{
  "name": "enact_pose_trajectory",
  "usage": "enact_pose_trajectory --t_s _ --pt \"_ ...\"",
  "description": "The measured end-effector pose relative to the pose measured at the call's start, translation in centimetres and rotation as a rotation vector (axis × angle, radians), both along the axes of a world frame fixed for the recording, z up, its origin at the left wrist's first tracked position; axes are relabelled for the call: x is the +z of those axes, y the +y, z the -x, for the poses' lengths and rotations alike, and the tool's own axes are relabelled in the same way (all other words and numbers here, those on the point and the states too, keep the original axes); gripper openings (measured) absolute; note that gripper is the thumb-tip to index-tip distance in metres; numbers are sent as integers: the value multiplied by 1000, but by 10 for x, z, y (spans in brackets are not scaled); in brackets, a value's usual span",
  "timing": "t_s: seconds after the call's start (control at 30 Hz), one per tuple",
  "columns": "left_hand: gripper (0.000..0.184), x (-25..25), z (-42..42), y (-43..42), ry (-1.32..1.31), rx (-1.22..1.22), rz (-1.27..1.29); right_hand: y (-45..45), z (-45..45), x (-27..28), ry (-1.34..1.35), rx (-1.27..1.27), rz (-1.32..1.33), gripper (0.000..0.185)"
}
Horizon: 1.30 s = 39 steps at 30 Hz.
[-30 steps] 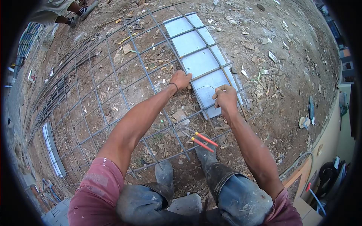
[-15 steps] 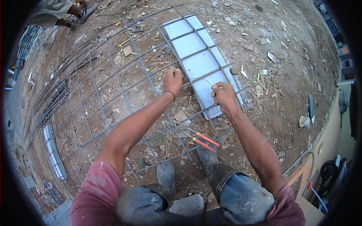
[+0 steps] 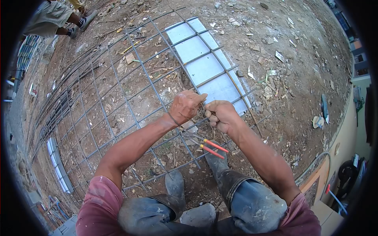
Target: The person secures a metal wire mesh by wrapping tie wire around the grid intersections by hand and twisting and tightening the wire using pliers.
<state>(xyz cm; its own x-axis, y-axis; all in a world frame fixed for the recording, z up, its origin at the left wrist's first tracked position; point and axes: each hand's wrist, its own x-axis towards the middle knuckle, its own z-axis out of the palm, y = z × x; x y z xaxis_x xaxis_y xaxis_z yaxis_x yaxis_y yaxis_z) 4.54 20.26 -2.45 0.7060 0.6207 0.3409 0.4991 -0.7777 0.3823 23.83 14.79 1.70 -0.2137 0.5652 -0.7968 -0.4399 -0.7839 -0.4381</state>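
The person's two hands were close together above the steel grid (image 3: 151, 82), near the lower end of the white panel (image 3: 199, 67). The left hand (image 3: 186, 105) had its fingers mostly bent, with one finger stretched toward the right hand; whether it held something could not be told. The right hand (image 3: 222, 116) was narrow, its fingers curled and its fingertips next to those of the left, but what was between them was too small to tell. The grid lay low over the ground (image 3: 311, 78), and a part of it crossed the white panel. The pliers (image 3: 216, 146), with red and yellow handles, were just beside the right boot (image 3: 217, 162), near the edge of the grid, and the left boot (image 3: 175, 184) stood close to this same edge. A narrower pale panel (image 3: 59, 165) lay at the far left under the bars. At the upper left, the legs of another person (image 3: 67, 30) were visible, well apart from the hands.
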Motion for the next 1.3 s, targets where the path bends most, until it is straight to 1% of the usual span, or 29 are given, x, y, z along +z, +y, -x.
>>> enact_pose_trajectory --t_s 0.03,0.07,0.1,0.13,0.17,0.2,0.23,0.27,0.3,0.37,0.4,0.5,0.53,0.57,0.63,0.67,0.73,0.77,0.83,0.87,0.9,0.93,0.97,1.0,1.03,1.07,1.13,1.23,1.3 --pt "26 -8 -1 0 0 1 0 -5 8 9 -109 48 -56 11" --pt "22 -15 -5 0 -122 150 313 -8 11 14 -220 98 -112 12" --pt "19 -23 -6 0 -244 299 628 -11 12 13 -221 100 -108 12" --pt "20 -31 -6 8 -340 381 900 -14 13 12 -220 12 -236 11" --pt "20 -29 -7 14 -342 389 903 -15 15 11 -217 -74 -367 13" --pt "20 -25 -8 20 -317 432 1007 -14 13 6 -216 -65 -365 13" --pt "21 -21 -10 26 -291 474 1110 -14 7 -4 -367 71 -573 19" --pt "21 -21 -13 30 -288 432 1107 -11 7 -3 -516 213 -780 26" --pt "21 -22 -18 31 -297 440 1111 -8 6 -1 -516 225 -779 26" --pt "21 -21 -31 29 -221 398 1135 2 4 7 -1170 257 -837 34" --pt "23 -23 -37 28 -236 406 1208 11 2 7 -1108 245 -792 32" --pt "23 -25 -42 27 -295 399 1273 30 -2 -3 -1065 185 -858 28" --pt "23 -27 -42 27 -299 401 1275 33 -3 -4 -1045 124 -810 26" --pt "24 -29 -42 28 -323 398 1321 37 -5 -5 -1045 127 -807 26" --pt "26 -33 -42 30 -367 393 1410 47 -9 -7 -1143 263 -778 20" --pt "26 -40 -42 29 -368 395 1410 51 -10 -9 -1141 265 -778 20" --pt "30 -59 -43 28 -589 338 1627 59 -11 -14 -1124 358 -794 17" --pt "30 -51 -41 28 -590 339 1627 64 -12 -16 -1116 404 -801 19" --pt "34 -24 -34 28 -320 436 1580 80 -18 -20 -1127 456 -817 20" --pt "34 -21 -27 26 -322 437 1581 87 -23 -22 -1140 507 -830 21" --pt "36 -20 -18 25 -251 492 1498 94 -28 -25 -1141 507 -830 21" --pt "37 -18 -9 24 -178 543 1411 100 -34 -27 -1225 622 -906 19" --pt "37 -23 0 21 -172 541 1410 103 -38 -31 -1306 735 -981 18" --pt "38 -32 10 18 -240 576 1381 105 -40 -37 -1303 730 -978 18" --pt "39 -41 18 17 -311 609 1346 107 -42 -43 -1311 840 -955 17" --pt "39 -43 24 15 -308 607 1343 108 -41 -48 -1318 952 -928 17" --pt "39 -48 31 13 -433 643 1304 104 -35 -59 -1295 962 -910 17" --pt "37 -38 29 15 -389 700 1249 101 -18 -62 -1225 989 -873 17" --pt "36 -32 25 15 -389 724 1222 103 -5 -71 -1215 919 -813 17"
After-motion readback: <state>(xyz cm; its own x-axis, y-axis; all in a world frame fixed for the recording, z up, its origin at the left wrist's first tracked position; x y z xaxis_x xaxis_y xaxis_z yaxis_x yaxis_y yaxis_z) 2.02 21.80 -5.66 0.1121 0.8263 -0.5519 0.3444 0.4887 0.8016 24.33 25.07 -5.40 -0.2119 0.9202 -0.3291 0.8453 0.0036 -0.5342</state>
